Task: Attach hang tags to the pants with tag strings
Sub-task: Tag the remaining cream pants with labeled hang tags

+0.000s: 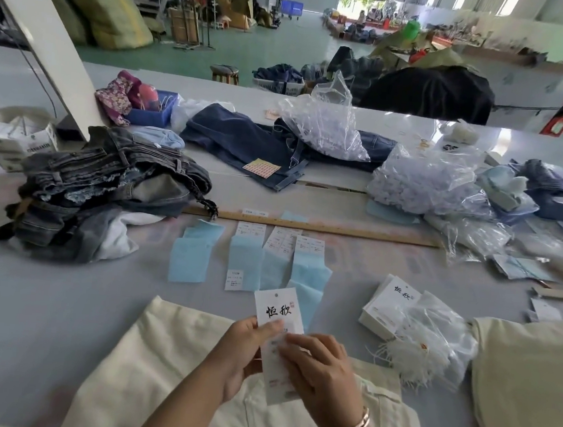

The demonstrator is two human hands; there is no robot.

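Note:
A white hang tag (277,306) with black characters stands upright above cream pants (144,364) spread on the table in front of me. My left hand (244,353) grips the tag's left edge with thumb on its face. My right hand (321,370) pinches a small white sticker or label against the tag's lower half. A stack of more white hang tags (384,307) lies to the right, beside a clear bag holding a bundle of white tag strings (410,359).
Blue backing sheets with size stickers (252,255) lie just beyond the tag. A wooden ruler (323,228) crosses the table. A pile of jeans (105,184) sits left, dark jeans (245,142) and plastic bags (422,188) behind, more cream pants (530,388) at right.

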